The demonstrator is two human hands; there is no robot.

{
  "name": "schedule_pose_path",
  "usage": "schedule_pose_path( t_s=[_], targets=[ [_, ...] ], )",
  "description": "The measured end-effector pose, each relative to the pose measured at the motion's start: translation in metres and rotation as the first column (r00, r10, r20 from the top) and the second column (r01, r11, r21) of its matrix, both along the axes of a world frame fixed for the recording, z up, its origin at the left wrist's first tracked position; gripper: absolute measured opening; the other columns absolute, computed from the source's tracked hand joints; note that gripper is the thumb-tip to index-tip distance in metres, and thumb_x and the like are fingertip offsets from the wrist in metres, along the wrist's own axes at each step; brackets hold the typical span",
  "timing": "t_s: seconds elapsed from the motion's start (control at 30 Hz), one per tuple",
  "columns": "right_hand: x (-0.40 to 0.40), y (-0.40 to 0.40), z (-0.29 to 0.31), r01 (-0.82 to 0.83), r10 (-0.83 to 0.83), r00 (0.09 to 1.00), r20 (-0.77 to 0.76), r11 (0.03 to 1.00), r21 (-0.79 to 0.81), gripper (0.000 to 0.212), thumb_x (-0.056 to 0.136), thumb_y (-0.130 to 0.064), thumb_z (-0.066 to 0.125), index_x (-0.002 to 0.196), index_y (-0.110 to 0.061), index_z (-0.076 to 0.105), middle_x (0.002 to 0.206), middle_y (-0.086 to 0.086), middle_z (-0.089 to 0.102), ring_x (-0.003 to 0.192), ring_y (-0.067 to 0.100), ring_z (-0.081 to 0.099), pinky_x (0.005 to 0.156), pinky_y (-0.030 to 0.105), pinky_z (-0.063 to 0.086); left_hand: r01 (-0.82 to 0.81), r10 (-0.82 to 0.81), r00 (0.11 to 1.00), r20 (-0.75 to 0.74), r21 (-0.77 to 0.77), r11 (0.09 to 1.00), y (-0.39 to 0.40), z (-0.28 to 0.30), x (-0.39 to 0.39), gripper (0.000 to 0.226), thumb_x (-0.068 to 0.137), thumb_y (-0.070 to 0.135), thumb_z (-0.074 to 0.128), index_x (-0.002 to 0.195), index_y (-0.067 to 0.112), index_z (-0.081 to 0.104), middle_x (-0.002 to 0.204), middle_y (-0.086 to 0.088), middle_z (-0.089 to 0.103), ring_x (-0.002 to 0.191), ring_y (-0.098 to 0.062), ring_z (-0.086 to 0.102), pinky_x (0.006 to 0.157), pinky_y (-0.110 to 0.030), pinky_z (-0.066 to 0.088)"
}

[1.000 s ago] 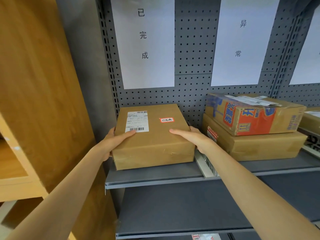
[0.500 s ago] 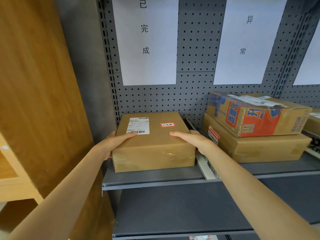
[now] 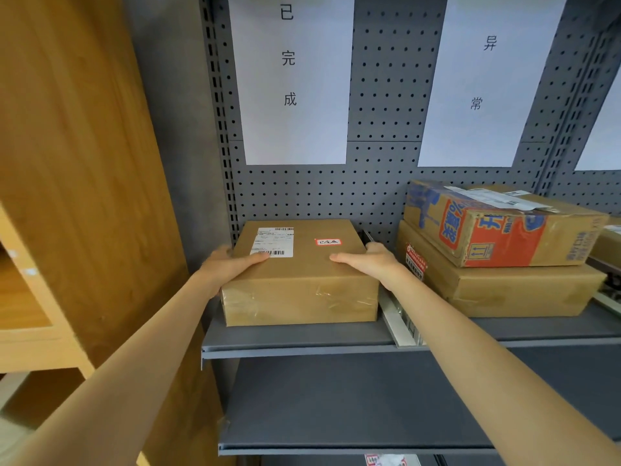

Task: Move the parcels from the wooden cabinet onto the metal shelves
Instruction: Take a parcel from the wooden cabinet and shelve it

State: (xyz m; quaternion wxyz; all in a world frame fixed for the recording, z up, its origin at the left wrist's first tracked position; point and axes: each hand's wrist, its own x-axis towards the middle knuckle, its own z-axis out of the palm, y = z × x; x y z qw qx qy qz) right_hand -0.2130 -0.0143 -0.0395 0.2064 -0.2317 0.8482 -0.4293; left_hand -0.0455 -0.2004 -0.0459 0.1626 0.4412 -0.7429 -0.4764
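parcel (image 3: 302, 284) on metal shelf (image 3: 295, 338) (both hands gripping)

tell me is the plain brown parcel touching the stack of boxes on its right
Apart. The head view shows the plain brown parcel and the stack separated by a white divider.

Three full cardboard parcels: plain parcel (image 3: 299, 274), printed parcel (image 3: 497, 227), flat parcel (image 3: 510, 290). Two hands: left hand (image 3: 228, 267), right hand (image 3: 369, 260). Three paper sheets: first sheet (image 3: 292, 79), second sheet (image 3: 484, 79), third sheet (image 3: 605, 136). Two shelf boards: upper shelf (image 3: 302, 341), lower shelf (image 3: 353, 415).

Bare grey shelf (image 3: 302, 334) lies at 6 o'clock of the brown parcel (image 3: 302, 284); stacked parcels (image 3: 504, 264) crowd 3 o'clock, wooden cabinet (image 3: 84, 196) 9 o'clock.
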Motion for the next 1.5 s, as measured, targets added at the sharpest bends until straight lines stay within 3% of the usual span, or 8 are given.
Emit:
schedule_pose_path(
  t_s=[0.07, 0.13, 0.27, 0.4, 0.5, 0.87, 1.2, 1.5],
  targets=[
    [0.003, 0.000, 0.005, 0.016, -0.012, 0.984, -0.180, 1.000, 0.017, 0.070, 0.079, -0.048, 0.072, 0.131, -0.009, 0.047, 0.138, 0.010, 0.048, 0.125, 0.027, 0.047, 0.095, 0.033, 0.041, -0.014, 0.017, 1.000, 0.013, -0.241, 0.970, 0.004, 0.000, 0.003, 0.086, 0.077, 0.052, 0.071, 0.144, 0.014, 0.033, 0.140, -0.011, 0.046, 0.124, -0.031, 0.048, 0.097, -0.040, 0.043],
    [0.008, 0.001, 0.012, 0.022, -0.005, 0.924, -0.383, 0.999, 0.038, 0.082, 0.082, -0.050, 0.069, 0.143, -0.009, 0.035, 0.143, 0.010, 0.042, 0.132, 0.028, 0.041, 0.097, 0.037, 0.040, 0.008, 0.007, 0.999, 0.033, -0.425, 0.905, 0.010, 0.002, 0.007, 0.084, 0.077, 0.054, 0.069, 0.144, 0.016, 0.035, 0.139, -0.011, 0.049, 0.125, -0.031, 0.048, 0.098, -0.043, 0.044],
    [0.013, 0.008, 0.027, 0.057, 0.055, 0.721, -0.690, 0.989, 0.138, 0.073, 0.084, -0.049, 0.066, 0.140, -0.012, 0.038, 0.138, 0.011, 0.044, 0.127, 0.031, 0.043, 0.095, 0.040, 0.043, 0.053, 0.039, 0.993, 0.112, -0.715, 0.697, 0.024, 0.019, 0.018, 0.069, 0.082, 0.057, 0.063, 0.137, 0.021, 0.044, 0.131, -0.008, 0.056, 0.118, -0.029, 0.052, 0.089, -0.041, 0.048],
    [0.015, 0.013, 0.040, 0.044, 0.134, 0.612, -0.779, 0.978, 0.203, 0.074, 0.084, -0.047, 0.066, 0.142, -0.012, 0.036, 0.139, 0.012, 0.043, 0.127, 0.032, 0.041, 0.100, 0.042, 0.039, 0.138, 0.123, 0.968, 0.218, -0.874, 0.466, 0.036, 0.040, 0.029, 0.063, 0.085, 0.055, 0.059, 0.135, 0.018, 0.047, 0.127, -0.011, 0.058, 0.115, -0.032, 0.053, 0.093, -0.044, 0.046],
    [0.019, 0.015, 0.044, 0.036, 0.157, 0.578, -0.801, 0.976, 0.217, 0.074, 0.084, -0.046, 0.067, 0.142, -0.012, 0.035, 0.140, 0.013, 0.042, 0.128, 0.033, 0.040, 0.102, 0.042, 0.037, 0.191, 0.161, 0.949, 0.271, -0.901, 0.390, 0.045, 0.050, 0.040, 0.060, 0.087, 0.052, 0.057, 0.134, 0.017, 0.048, 0.125, -0.011, 0.058, 0.116, -0.032, 0.051, 0.092, -0.043, 0.044],
    [0.094, 0.027, 0.055, 0.051, 0.153, 0.567, -0.810, 0.974, 0.220, 0.072, 0.085, -0.043, 0.067, 0.142, -0.014, 0.036, 0.139, 0.012, 0.043, 0.126, 0.033, 0.041, 0.102, 0.041, 0.036, 0.168, 0.129, 0.965, 0.228, -0.917, 0.362, 0.056, 0.061, 0.111, 0.055, 0.089, 0.049, 0.057, 0.133, 0.018, 0.048, 0.123, -0.010, 0.059, 0.114, -0.032, 0.052, 0.092, -0.041, 0.042],
    [0.242, 0.027, 0.053, 0.154, 0.081, 0.578, -0.812, 0.967, 0.206, 0.070, 0.084, -0.037, 0.067, 0.142, -0.013, 0.036, 0.139, 0.014, 0.043, 0.127, 0.035, 0.039, 0.102, 0.042, 0.035, 0.186, 0.021, 0.980, 0.197, -0.951, 0.247, 0.051, 0.060, 0.222, 0.055, 0.090, 0.051, 0.053, 0.134, 0.020, 0.046, 0.129, -0.009, 0.055, 0.120, -0.031, 0.049, 0.097, -0.042, 0.039],
    [0.366, 0.019, 0.058, 0.170, 0.092, 0.576, -0.812, 0.958, 0.229, 0.068, 0.085, -0.037, 0.065, 0.142, -0.014, 0.036, 0.139, 0.012, 0.042, 0.127, 0.034, 0.039, 0.103, 0.043, 0.034, 0.211, 0.017, 0.975, 0.224, -0.940, 0.268, 0.032, 0.057, 0.342, 0.057, 0.089, 0.050, 0.054, 0.135, 0.018, 0.047, 0.127, -0.010, 0.056, 0.117, -0.033, 0.049, 0.097, -0.044, 0.039]
  ],
)
